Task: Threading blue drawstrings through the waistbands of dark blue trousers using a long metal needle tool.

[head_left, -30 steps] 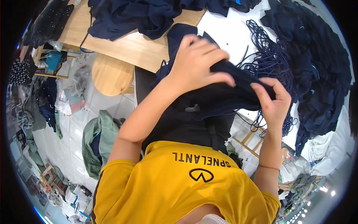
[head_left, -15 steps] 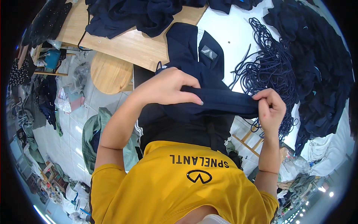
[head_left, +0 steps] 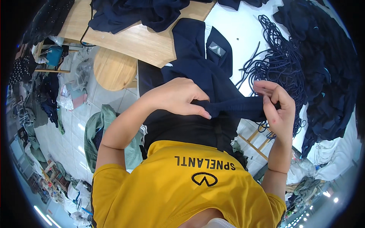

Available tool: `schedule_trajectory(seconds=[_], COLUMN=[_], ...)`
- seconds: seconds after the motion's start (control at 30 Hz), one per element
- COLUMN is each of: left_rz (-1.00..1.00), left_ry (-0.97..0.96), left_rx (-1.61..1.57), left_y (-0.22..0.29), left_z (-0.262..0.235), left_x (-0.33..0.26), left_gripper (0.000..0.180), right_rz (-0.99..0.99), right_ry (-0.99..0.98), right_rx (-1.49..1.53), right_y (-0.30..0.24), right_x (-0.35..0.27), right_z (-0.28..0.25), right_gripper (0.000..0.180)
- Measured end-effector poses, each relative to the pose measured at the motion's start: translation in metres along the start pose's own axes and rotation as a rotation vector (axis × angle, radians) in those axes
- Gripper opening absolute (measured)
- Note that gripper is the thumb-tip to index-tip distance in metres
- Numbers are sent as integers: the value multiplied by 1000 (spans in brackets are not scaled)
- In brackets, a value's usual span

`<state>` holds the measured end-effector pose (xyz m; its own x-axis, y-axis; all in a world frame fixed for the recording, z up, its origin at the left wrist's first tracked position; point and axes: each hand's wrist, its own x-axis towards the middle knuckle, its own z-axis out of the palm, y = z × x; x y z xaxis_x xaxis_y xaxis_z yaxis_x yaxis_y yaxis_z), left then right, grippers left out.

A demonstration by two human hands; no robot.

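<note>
A navy garment (head_left: 215,78) with a white strip and a square grey patch lies over the table edge and hangs toward my lap. Its band-like edge (head_left: 243,108) is stretched sideways between my two hands. My left hand (head_left: 181,97) has the left part of this band between thumb and fingers. At the other end, my right hand (head_left: 278,107) pinches the band, with the upper fingers bent above it. Folds and fingers hide exactly what sits in the right fingertips. Just behind the right hand lies a tangled heap of navy cords (head_left: 279,62) on the white tabletop (head_left: 237,28).
More dark navy garments (head_left: 329,72) are heaped on the right, and others (head_left: 137,13) lie on the wooden tabletop (head_left: 131,43). A round wooden stool (head_left: 114,69) stands at the left. Green cloth (head_left: 99,131) is beside my left arm.
The band between my hands has narrowed and turned. My right hand has shifted slightly right, its fingers lifting and bending differently. My left hand has dropped a little; the cord loop beside it is out of sight.
</note>
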<state>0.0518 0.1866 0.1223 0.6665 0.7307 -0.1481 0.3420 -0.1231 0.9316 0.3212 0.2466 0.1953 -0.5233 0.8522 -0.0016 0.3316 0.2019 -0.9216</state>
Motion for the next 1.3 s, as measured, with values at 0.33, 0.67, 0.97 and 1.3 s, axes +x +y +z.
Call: schedule_trajectory(seconds=[0.33, 0.67, 0.97, 1.3], left_rz=[105, -57, -388, -280], left_ry=[120, 188, 169, 87], left_rx=[26, 111, -474, -495], left_y=[24, 45, -9, -7], left_z=[9, 17, -9, 6], left_x=[8, 15, -36, -17], left_gripper=[24, 32, 57, 30], right_rz=[-108, 56, 214, 43], right_ry=[-91, -541, -296, -94], right_rx=[-276, -175, -42, -252], right_y=[-30, -4, 36, 23], right_x=[-4, 7, -13, -15], right_z=[8, 39, 35, 41], right_gripper=[11, 83, 17, 6])
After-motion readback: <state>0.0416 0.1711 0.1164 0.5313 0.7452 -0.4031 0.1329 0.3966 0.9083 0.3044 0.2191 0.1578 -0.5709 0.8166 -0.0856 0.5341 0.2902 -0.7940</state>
